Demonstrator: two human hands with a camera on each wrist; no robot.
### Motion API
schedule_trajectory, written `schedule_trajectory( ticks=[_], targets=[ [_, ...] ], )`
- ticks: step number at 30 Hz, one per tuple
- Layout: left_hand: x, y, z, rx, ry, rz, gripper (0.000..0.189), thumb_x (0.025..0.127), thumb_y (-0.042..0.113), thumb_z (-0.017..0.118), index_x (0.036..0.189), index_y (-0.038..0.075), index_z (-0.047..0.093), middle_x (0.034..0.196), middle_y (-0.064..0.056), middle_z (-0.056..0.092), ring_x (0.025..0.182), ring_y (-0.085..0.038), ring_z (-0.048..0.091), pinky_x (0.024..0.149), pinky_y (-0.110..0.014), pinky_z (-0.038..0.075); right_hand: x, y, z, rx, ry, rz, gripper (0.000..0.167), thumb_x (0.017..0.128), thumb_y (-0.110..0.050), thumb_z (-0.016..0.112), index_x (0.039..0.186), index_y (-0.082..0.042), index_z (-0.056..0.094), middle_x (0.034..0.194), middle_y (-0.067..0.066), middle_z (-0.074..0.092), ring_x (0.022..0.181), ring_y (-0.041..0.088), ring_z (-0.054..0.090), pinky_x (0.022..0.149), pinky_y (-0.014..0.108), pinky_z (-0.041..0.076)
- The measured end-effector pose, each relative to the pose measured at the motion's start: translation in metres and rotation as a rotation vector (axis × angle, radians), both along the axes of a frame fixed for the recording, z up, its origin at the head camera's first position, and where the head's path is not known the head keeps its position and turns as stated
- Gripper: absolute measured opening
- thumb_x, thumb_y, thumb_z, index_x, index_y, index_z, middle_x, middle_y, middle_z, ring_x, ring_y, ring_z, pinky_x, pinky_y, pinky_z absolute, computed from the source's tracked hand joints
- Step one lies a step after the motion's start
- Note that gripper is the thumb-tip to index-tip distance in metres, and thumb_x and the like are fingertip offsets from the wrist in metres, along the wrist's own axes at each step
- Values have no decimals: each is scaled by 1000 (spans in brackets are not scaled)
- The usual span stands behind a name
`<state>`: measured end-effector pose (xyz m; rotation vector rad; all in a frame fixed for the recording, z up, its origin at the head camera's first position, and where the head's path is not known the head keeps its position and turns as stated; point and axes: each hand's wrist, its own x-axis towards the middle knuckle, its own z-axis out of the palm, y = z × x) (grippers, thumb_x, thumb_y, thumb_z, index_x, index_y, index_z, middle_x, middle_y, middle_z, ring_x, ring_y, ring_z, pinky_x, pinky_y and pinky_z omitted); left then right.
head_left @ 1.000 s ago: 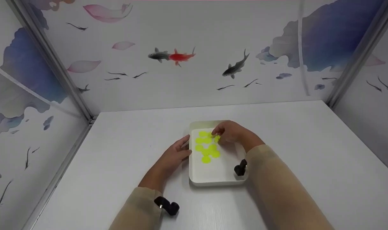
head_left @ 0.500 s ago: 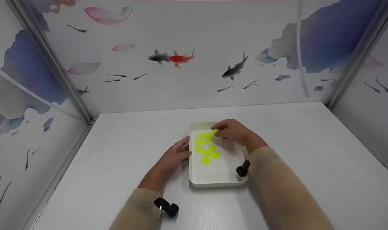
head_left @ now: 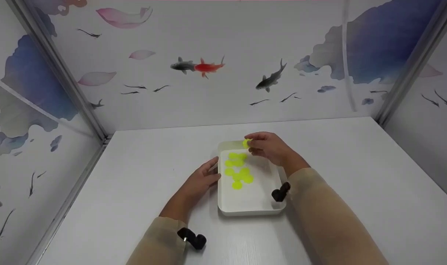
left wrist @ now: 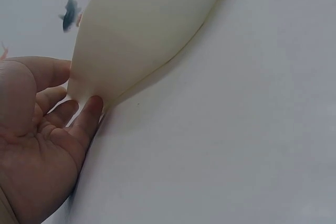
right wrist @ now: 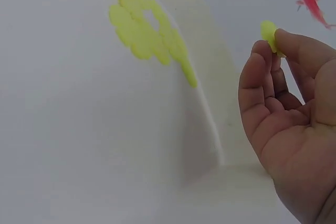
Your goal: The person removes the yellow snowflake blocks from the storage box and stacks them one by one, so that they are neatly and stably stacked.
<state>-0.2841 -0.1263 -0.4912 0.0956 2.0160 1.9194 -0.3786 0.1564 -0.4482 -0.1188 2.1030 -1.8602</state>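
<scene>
A white rectangular tray (head_left: pixel 258 200) stands on the table with several flat, round bright-yellow pieces (head_left: pixel 237 184) lying in its left part, some overlapping. Between thumb and fingertips, my right hand (head_left: pixel 269 147) pinches one yellow round piece (right wrist: pixel 269 35), raised above the tray's far end. In the right wrist view the other yellow pieces (right wrist: pixel 139 27) form a cluster on the tray floor. My left hand (head_left: pixel 201 180) touches the outside of the tray's left wall. The left wrist view shows that hand's fingertips (left wrist: pixel 93 106) and thumb lying against the pale tray wall (left wrist: pixel 142 30).
The white tabletop (head_left: pixel 146 162) surrounds the tray. White panels printed with fish and petals enclose the table at the back and sides, with metal posts (head_left: pixel 94 121) at the corners. A black wrist device (head_left: pixel 192 238) sits on each sleeve.
My right hand has picked up a yellow round piece from the far end of the cluster and lifted it up and away, toward the tray's far edge. The left hand stays at the tray wall.
</scene>
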Motion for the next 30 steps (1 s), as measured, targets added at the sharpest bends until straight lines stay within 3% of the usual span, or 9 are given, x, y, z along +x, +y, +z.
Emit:
schedule_trajectory(
  ticks=[10,22,26,30],
  targets=[
    [1,1,1,-12,7,6,71,107,16,63,170,27,32,175,-1,36,163,-21,35,132,-46,36,6,9,8,-54,85,-5,39,101,-28,76,134,-8,71,122,7,71,105,25,67,92,28,63],
    [-2,0,-3,12,-5,-8,74,106,16,65,170,25,30,174,-2,40,163,-21,36,132,-46,36,15,34,20,-19,59,-149,44,103,-32,74,141,-11,68,129,4,70,114,28,65,100,30,60],
    [-2,0,-3,13,-8,0,74,106,15,65,170,26,31,173,-2,40,163,-21,36,131,-45,37,19,45,22,-19,70,-173,42,102,-35,74,138,-14,70,128,4,69,120,34,62,97,26,61],
    [-2,0,-2,9,-4,2,74,106,15,65,170,26,31,174,-2,40,163,-21,36,131,-46,37,24,57,21,-13,81,-185,42,101,-37,75,136,-15,70,130,3,68,117,30,62,96,25,60]
  ],
)
